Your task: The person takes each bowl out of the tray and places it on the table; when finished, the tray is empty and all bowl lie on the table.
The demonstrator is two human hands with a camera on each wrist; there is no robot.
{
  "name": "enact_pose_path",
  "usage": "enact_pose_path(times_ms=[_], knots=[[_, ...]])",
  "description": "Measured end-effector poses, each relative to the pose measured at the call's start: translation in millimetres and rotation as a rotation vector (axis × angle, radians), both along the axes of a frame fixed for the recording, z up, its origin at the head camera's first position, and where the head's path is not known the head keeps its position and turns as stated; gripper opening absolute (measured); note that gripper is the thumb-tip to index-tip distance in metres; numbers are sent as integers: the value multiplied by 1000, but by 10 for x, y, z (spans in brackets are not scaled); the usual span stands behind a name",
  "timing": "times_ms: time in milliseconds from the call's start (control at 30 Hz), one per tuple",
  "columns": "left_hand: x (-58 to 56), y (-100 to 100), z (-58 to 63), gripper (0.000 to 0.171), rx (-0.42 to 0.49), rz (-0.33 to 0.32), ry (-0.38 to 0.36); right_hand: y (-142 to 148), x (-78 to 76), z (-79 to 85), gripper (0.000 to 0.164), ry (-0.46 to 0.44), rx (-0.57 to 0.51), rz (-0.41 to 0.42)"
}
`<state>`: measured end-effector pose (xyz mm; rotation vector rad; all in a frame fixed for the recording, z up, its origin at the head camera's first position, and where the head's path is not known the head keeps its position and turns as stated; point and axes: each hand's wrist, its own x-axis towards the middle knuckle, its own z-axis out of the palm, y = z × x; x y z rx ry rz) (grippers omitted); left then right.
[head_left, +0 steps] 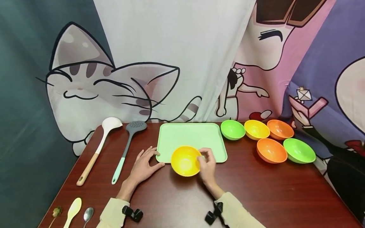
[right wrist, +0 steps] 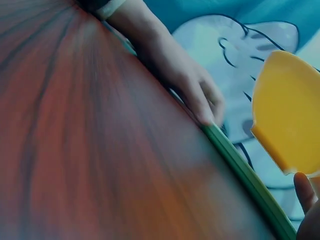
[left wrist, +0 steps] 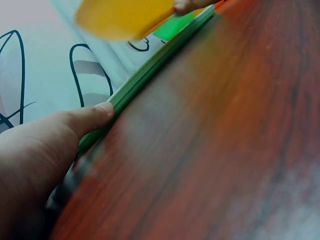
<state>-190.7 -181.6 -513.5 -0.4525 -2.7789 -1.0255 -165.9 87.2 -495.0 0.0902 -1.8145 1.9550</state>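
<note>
My right hand (head_left: 208,165) pinches a yellow bowl (head_left: 186,161) by its right rim. The bowl's mouth faces up and toward me, overlapping the tray's front edge in the head view. In the right wrist view the bowl (right wrist: 287,112) hangs above the level of the tray edge (right wrist: 250,177). A pale green tray (head_left: 191,130) lies flat on the table. At its front left corner rests my left hand (head_left: 144,167), fingers spread, holding nothing. The left wrist view shows that thumb (left wrist: 95,116) touching the tray's front edge.
Right of the tray stand a green bowl (head_left: 233,130), a yellow bowl (head_left: 257,130), two orange bowls (head_left: 272,151) and another green bowl (head_left: 299,151). To the left lie a white ladle (head_left: 104,135) and a grey slotted turner (head_left: 129,144). Small spoons (head_left: 74,207) sit front left. A printed curtain hangs behind.
</note>
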Motion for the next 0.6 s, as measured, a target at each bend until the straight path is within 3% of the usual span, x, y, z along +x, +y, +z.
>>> enact_pose_path(times_ms=[100, 233, 367, 600], knots=[[41, -96, 23, 40, -12, 1, 2, 174, 48, -6, 20, -25, -41, -75], [-60, -16, 60, 39, 6, -15, 18, 577, 73, 59, 21, -61, -111, -191], [-80, -6, 79, 40, 12, -13, 27, 868, 108, 90, 18, -112, -185, -287], [20, -39, 20, 42, 32, -5, 50, 1209, 261, 89, 20, -247, -310, -388]])
